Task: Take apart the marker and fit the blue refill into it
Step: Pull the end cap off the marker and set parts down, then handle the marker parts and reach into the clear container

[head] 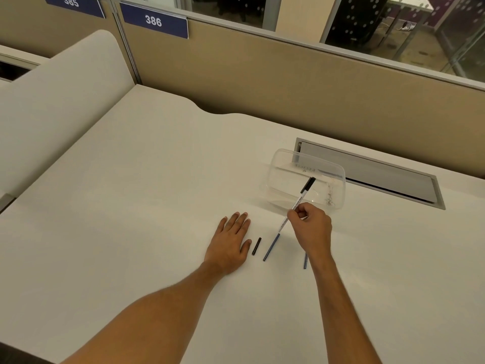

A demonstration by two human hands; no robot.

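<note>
Right hand (311,228): fingers curled, pinching white marker barrel (294,207) mid-length; barrel tilted, black cap end (308,184) pointing up-away over clear plastic container (338,174). Blue refill (271,246) protrudes from barrel's lower end, tip touching or just above white desk (131,206); which, cannot tell. Left hand (232,241): flat, palm down on desk, fingers extended, holding nothing. Small black end plug (257,246) lies on desk between left thumb and refill. Second blue stick (305,261) lies partly hidden beneath right wrist.
</note>
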